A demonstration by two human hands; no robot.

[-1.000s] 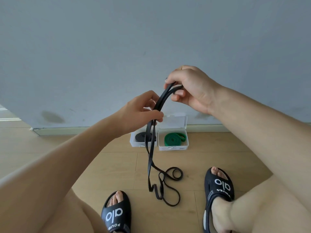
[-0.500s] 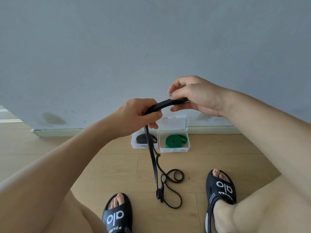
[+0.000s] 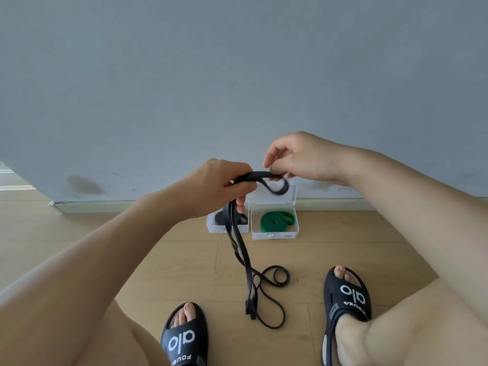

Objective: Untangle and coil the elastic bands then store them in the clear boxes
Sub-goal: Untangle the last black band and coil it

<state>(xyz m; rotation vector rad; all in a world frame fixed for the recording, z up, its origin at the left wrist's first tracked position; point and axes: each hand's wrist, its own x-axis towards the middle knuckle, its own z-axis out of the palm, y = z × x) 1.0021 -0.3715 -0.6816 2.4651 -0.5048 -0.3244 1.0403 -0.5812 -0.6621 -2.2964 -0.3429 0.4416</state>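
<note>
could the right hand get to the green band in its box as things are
Probably yes. The green band lies coiled in an open box with its lid up, nothing above it, but the right hand would first have to drop its grip on the black band.

Two black rubber slide sandals with white lettering, one at near centre (image 3: 184,339) and one to the right (image 3: 348,294), rest on a light wooden plank floor (image 3: 105,233). Beyond, a pale grey-blue wall (image 3: 237,75) meets a pale skirting board (image 3: 118,206); a dark smudge (image 3: 84,184) marks its lower left.
</note>
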